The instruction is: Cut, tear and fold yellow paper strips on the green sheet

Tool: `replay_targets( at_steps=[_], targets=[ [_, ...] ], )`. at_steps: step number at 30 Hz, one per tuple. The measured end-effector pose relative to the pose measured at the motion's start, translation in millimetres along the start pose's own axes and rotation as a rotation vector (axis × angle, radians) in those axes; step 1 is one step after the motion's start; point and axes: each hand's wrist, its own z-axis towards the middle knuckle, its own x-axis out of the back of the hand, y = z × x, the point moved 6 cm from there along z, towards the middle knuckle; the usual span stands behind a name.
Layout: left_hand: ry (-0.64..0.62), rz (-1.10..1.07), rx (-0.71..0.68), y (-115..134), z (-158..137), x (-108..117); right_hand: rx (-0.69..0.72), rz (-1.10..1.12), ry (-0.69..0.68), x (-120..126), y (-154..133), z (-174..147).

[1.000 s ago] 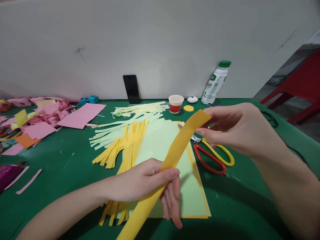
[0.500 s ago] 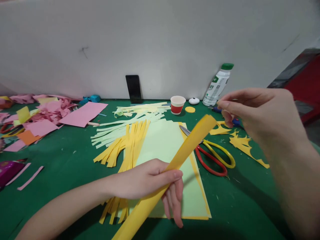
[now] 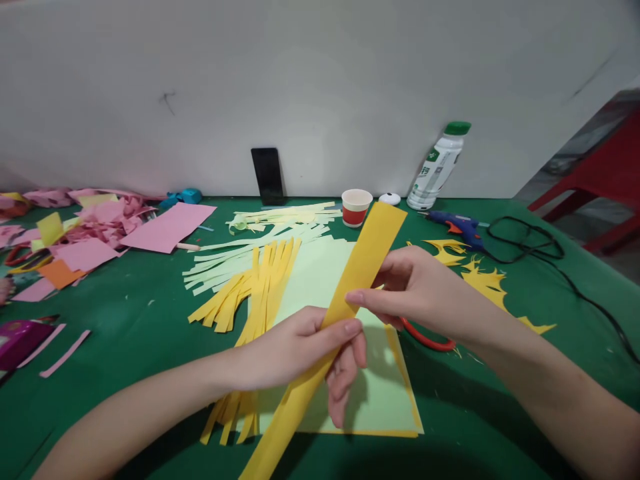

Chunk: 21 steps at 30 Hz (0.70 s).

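Note:
A long yellow paper strip slants up across the middle of the view. My left hand grips it around its middle, thumb on top and the other fingers beneath. Higher up, my right hand pinches the strip's edge between thumb and fingers. Beneath lie light green paper sheets with yellow paper under their edges. Cut yellow strips rest on the sheets' left side. Scissors, mostly hidden behind my right hand, show a red handle.
Pale green strips lie at the back. A paper cup, a leaning phone and a bottle stand by the wall. Right: a blue glue gun with black cord and yellow scraps. Left: pink paper pieces and a purple object.
My right hand has come down and left from the raised position and now pinches the yellow strip. The strip's upper end has turned more upright and shows its flat face.

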Motion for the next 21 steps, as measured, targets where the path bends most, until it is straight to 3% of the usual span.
replay_targets(
  at_steps=[6,21],
  targets=[
    [0.051,-0.017,-0.01,-2.7,-0.2,3.6,0.026,0.025,0.115,15.6,4.8,-0.2],
    [-0.021,-0.146,0.014,-9.0,2.3,-2.3,0.115,0.133,0.436,66.3,4.8,-7.2]
  ],
)
